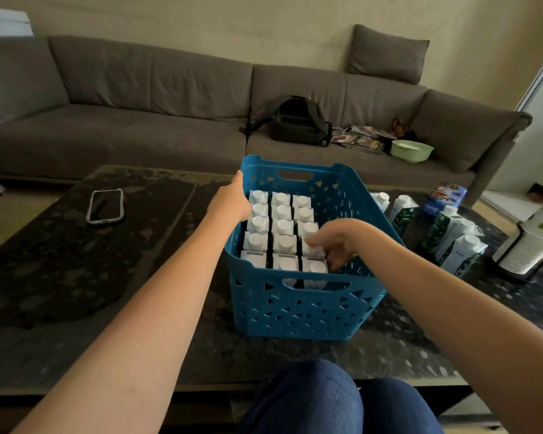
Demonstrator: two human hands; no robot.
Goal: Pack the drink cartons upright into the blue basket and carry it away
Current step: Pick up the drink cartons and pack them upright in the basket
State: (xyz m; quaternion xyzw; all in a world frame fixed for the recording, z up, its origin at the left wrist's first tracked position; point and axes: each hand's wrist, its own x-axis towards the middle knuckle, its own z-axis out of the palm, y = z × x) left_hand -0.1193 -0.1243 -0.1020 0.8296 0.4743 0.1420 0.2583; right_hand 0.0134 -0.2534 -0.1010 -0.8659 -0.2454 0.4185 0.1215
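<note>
The blue basket [298,311] stands on the dark table, with several white-capped drink cartons [281,222] packed upright inside in three rows. My left hand [232,197] grips the basket's left rim near the far corner. My right hand [333,244] reaches into the basket at its right side, fingers curled around the top of a carton [311,250] in the right row. Several more cartons [452,236] stand on the table to the right of the basket.
A phone in a pale case [105,205] lies on the table [76,277] at the left. A stack of paper cups [533,239] stands at the far right. Behind, a grey sofa [138,120] holds a black bag [298,122], magazines and a green bowl [412,150]. My knees [326,402] show below.
</note>
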